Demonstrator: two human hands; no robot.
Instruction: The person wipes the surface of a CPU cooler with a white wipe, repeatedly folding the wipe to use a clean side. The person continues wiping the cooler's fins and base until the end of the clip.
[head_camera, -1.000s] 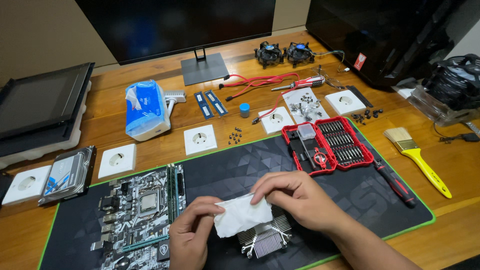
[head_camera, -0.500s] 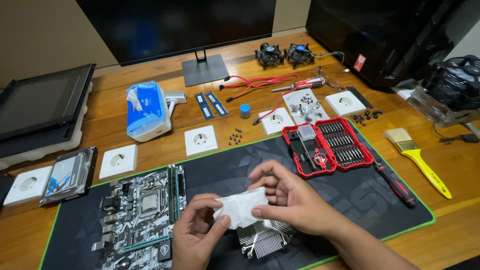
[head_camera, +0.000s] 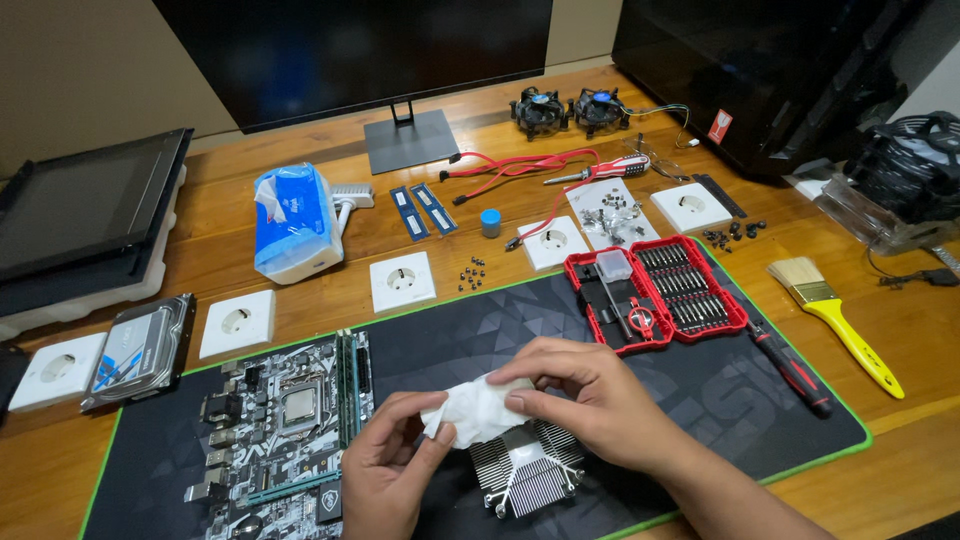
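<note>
Both hands over the black desk mat (head_camera: 700, 400). My left hand (head_camera: 385, 470) pinches one end of a crumpled white tissue (head_camera: 475, 410), my right hand (head_camera: 585, 400) grips the other end from above; the tissue hangs just over the finned aluminium heatsink (head_camera: 525, 475), which lies on the mat beneath my fingers. Motherboard (head_camera: 275, 430) sits just left of my left hand, red screwdriver bit case (head_camera: 655, 295) beyond my right. Risks as I judge them: the tissue could snag and shred on the fin edges, leaving lint; a hard press could bend the thin fins; a sideways slip of my left hand could knock the motherboard's memory sticks.
</note>
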